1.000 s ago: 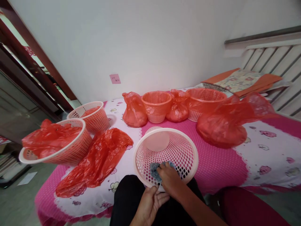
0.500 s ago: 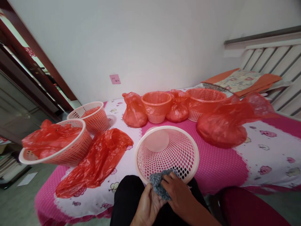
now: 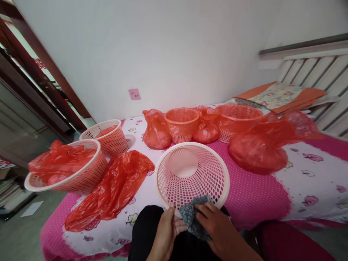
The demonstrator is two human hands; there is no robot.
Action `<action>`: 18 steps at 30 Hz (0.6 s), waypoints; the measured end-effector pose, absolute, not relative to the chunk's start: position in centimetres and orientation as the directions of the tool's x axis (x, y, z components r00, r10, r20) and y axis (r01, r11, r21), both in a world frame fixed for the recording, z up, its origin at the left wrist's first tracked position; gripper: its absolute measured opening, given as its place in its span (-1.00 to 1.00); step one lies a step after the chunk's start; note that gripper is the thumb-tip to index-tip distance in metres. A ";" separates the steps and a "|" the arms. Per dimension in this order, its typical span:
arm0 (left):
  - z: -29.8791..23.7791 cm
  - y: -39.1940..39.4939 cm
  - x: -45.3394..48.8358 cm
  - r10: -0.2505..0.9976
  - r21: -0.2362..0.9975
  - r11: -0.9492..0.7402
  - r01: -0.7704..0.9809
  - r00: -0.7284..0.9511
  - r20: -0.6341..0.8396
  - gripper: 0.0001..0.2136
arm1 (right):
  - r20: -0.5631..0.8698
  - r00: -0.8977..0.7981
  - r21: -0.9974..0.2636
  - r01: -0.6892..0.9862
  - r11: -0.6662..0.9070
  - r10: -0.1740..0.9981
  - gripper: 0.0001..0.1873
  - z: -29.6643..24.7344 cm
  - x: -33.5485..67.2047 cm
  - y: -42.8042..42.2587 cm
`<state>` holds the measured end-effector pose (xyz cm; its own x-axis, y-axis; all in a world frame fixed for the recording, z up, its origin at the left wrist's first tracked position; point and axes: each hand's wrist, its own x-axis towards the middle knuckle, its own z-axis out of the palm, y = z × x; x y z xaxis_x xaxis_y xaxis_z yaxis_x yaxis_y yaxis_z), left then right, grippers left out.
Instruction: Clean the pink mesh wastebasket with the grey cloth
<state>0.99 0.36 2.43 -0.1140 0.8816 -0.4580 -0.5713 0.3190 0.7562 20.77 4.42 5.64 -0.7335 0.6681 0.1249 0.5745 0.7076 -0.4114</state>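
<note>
A pink mesh basket [image 3: 193, 174] lies on its side at the bed's near edge, its mouth facing me. My right hand [image 3: 217, 226] presses a grey cloth [image 3: 193, 217] against the basket's lower rim, fingers closed over it. My left hand [image 3: 165, 232] sits just left of the cloth, fingers curled at the rim and touching the cloth's edge. Both hands rest over my black-clad lap.
The bed [image 3: 252, 195] has a pink dotted cover. Red plastic bags [image 3: 114, 188] lie left and right [image 3: 261, 148]. More pink baskets stand at the left [image 3: 78, 174] and along the back [image 3: 181, 123], some lined with red bags. Folded bedding [image 3: 280, 95] is at the far right.
My right hand drew the grey cloth from inside the basket out to its lower rim. My left hand rose to meet the cloth. The basket tipped slightly.
</note>
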 end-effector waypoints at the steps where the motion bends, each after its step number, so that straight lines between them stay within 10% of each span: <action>1: 2.6 0.4 0.6 0.894 0.803 0.298 -0.516 -0.145 -0.425 -0.50 | 0.210 -0.729 -0.404 0.543 0.737 0.652 -0.36 5.4 21.0 4.4; 6: 2.9 0.4 0.0 0.886 0.912 0.201 -0.357 -0.332 -0.325 -0.54 | 0.564 -0.609 -0.295 0.483 0.824 0.558 -0.26 4.0 21.7 4.5; 12: 2.1 0.3 2.0 0.893 0.672 0.379 -0.637 0.061 -0.446 -0.69 | 0.603 -0.595 -0.308 0.440 0.843 0.531 -0.33 3.9 20.9 4.5; 18: 2.5 0.9 2.5 0.917 0.708 0.232 -0.667 -0.091 -0.387 -0.81 | 0.616 -0.529 -0.441 0.382 0.812 0.583 -0.40 4.7 20.6 4.4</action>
<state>2.55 0.89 2.50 -0.0913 0.9175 -0.3872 -0.6669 0.2324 0.7079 20.60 4.37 4.67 -0.5293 0.5832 0.6162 0.3818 0.8123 -0.4408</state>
